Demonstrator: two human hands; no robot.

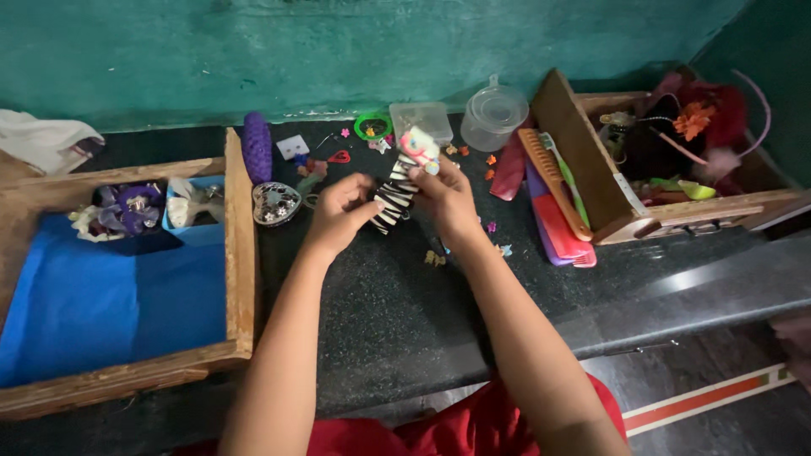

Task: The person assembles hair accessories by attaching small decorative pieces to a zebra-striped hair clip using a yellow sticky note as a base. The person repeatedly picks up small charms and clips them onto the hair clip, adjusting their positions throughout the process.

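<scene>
Both my hands hold a black-and-white striped hair clip [394, 199] above the dark stone counter [380, 304]. My left hand [340, 211] grips its lower end. My right hand [448, 196] grips its upper side, where a pink and white ornament [419, 147] sticks up. A silver heart-shaped clip [276, 203] lies just left of my left hand. Small coloured clips [435, 258] are scattered on the counter below and around my hands.
A wooden tray [241, 253] lined with blue paper stands at the left, with purple and white hair accessories [127, 211]. A wooden box [676, 207] of accessories stands at the right, with combs [553, 190] leaning on it. A clear plastic container [492, 116] and a purple roller [257, 145] sit by the wall.
</scene>
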